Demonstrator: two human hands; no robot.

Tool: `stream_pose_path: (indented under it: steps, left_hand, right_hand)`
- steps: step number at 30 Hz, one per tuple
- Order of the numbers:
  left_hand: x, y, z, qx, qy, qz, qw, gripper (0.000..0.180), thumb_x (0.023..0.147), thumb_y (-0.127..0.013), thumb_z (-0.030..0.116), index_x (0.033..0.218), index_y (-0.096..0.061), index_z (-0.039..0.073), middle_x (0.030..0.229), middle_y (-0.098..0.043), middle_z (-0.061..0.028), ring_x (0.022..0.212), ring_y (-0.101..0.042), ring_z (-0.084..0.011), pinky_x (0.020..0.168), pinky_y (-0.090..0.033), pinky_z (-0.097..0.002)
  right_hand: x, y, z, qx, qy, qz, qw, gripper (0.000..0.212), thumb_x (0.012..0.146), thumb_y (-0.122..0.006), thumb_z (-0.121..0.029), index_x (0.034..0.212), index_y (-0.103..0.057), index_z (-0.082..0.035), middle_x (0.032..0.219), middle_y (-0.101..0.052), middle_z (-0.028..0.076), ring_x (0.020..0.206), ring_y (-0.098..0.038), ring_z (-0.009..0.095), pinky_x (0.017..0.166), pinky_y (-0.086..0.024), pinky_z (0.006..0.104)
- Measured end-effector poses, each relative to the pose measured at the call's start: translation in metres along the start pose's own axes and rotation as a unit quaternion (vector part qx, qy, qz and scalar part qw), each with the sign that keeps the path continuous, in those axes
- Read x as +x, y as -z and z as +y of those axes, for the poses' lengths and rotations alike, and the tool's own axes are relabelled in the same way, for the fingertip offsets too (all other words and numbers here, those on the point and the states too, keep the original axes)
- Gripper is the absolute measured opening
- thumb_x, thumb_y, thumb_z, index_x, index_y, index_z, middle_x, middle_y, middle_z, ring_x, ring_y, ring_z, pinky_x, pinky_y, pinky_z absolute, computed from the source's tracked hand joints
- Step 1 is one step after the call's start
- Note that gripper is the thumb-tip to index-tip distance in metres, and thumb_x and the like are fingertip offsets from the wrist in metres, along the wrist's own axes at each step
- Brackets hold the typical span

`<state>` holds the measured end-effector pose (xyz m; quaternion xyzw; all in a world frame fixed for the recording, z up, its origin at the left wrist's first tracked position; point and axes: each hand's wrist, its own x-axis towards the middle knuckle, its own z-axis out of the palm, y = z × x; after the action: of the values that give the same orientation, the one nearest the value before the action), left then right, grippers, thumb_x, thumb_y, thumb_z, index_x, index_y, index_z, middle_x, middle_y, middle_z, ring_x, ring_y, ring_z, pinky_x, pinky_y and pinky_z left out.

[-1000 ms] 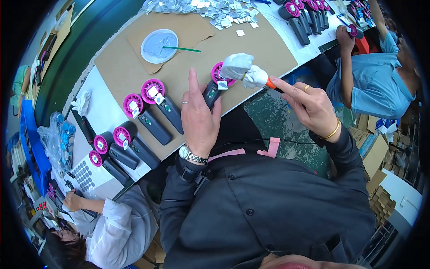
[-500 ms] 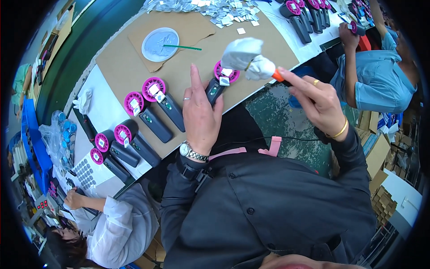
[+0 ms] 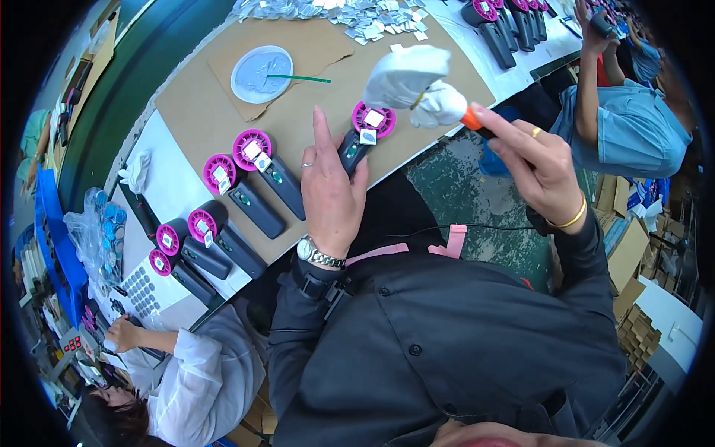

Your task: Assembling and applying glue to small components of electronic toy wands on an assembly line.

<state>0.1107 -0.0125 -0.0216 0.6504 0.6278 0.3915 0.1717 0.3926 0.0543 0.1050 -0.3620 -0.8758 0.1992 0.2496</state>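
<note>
My left hand point(image 3: 331, 197) grips the grey handle of a handheld fan point(image 3: 351, 155) that lies on the brown board. Its index finger is stretched out, the thumb lies along the handle, and the lower handle is hidden. White square pieces sit on the fan's pink round grille and beside it on the handle, where a green circuit part shows. My right hand point(image 3: 542, 173) holds a cloth-wrapped mallet point(image 3: 413, 80) by its orange and black handle. A band ties the white cloth round its head, which is raised just right of the grille.
More fans point(image 3: 259, 203) lie in a row to the left. A white lid point(image 3: 249, 83) with pale paste and a green stick rests on cardboard point(image 3: 316, 54). Loose square pieces point(image 3: 372, 24) cover the far edge. Co-workers sit at left point(image 3: 197, 369) and right point(image 3: 633, 130).
The mallet has shifted slightly up and right with my right hand. My left hand keeps its place on the fan. At the right, the co-worker's raised hand has moved up.
</note>
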Motion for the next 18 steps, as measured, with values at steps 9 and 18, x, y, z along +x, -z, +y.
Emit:
stream_pose_path:
  steps: [9,18]
  left_hand:
    - [-0.001,0.000,0.003,0.011,0.001,-0.009,1.000,0.105,0.089,-0.080,-0.002,0.175,-0.021,-0.004,0.119,-0.075,-0.0202,0.106,-0.065,-0.0405,0.093,-0.054,-0.0504]
    - [-0.002,0.001,0.000,0.001,-0.003,-0.004,1.000,0.103,0.088,-0.081,-0.002,0.174,-0.024,-0.004,0.117,-0.073,-0.0208,0.106,-0.064,-0.0409,0.093,-0.053,-0.0509]
  right_hand:
    - [0.004,0.001,0.002,-0.130,-0.002,-0.130,0.983,0.057,0.099,-0.071,0.007,0.154,-0.069,-0.008,0.077,-0.056,0.011,0.064,-0.056,0.022,0.061,-0.046,0.0377]
    - [0.000,0.018,-0.006,-0.045,0.006,-0.040,0.998,0.055,0.098,-0.073,0.007,0.152,-0.069,-0.004,0.087,-0.067,0.014,0.066,-0.056,0.021,0.062,-0.045,0.0351]
